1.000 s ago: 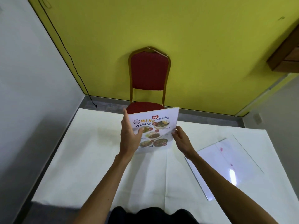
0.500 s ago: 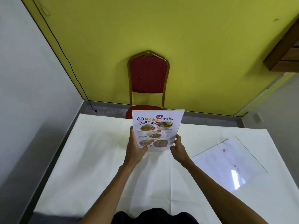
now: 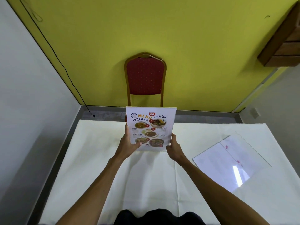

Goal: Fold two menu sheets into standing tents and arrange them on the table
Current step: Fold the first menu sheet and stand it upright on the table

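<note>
A folded menu sheet [image 3: 150, 127] with food pictures and the word MENU stands upright over the far middle of the white table [image 3: 100, 159], fold at the top. My left hand [image 3: 129, 143] grips its lower left edge, thumb on the printed face. My right hand [image 3: 174, 146] holds its lower right corner. Whether its bottom edge touches the cloth I cannot tell. A second menu sheet [image 3: 227, 159] lies flat and glossy on the right side of the table, blank side up with small pink marks.
A red chair [image 3: 145, 75] with a gold frame stands behind the table against the yellow wall. A black cable [image 3: 69, 77] runs down the wall corner at the left. A wooden cabinet [image 3: 282, 43] hangs at the upper right.
Both hands have turned the menu from a tilt to square and upright, carrying it slightly farther from me. The flat sheet on the right has not moved.
</note>
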